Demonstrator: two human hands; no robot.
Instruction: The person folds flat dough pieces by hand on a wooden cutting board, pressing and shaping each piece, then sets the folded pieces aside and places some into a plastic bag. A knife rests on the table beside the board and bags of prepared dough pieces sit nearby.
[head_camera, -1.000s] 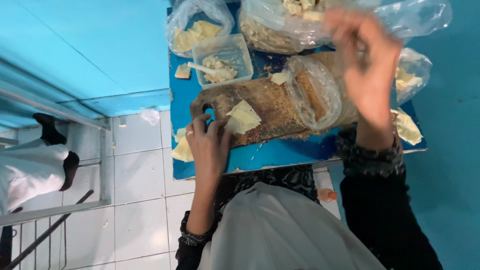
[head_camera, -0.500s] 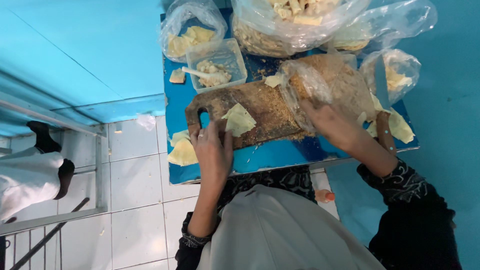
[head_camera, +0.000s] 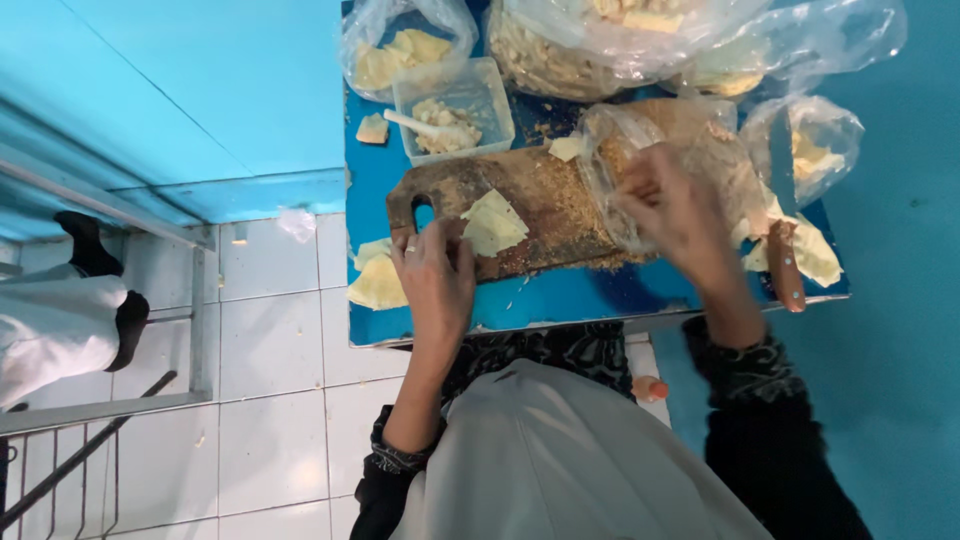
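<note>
My left hand (head_camera: 435, 280) rests on the near edge of a brown wooden cutting board (head_camera: 545, 200), its fingers touching a small stack of pale yellow square wrappers (head_camera: 492, 225). My right hand (head_camera: 680, 215) is blurred and lies over a clear plastic bag (head_camera: 620, 160) lying on the board's right part, fingers curled at its opening. Whether it grips the bag is unclear. The board lies on a small blue table (head_camera: 560, 300).
A clear tub (head_camera: 452, 108) with filling and a white spoon stands behind the board. Plastic bags of pale pieces (head_camera: 400, 45) line the back. More wrappers (head_camera: 378, 285) sit at the table's left edge. A knife (head_camera: 785, 260) lies at the right. White floor tiles lie below.
My right hand came down from the big bag at the back to the clear bag on the board. The left hand stayed by the wrappers.
</note>
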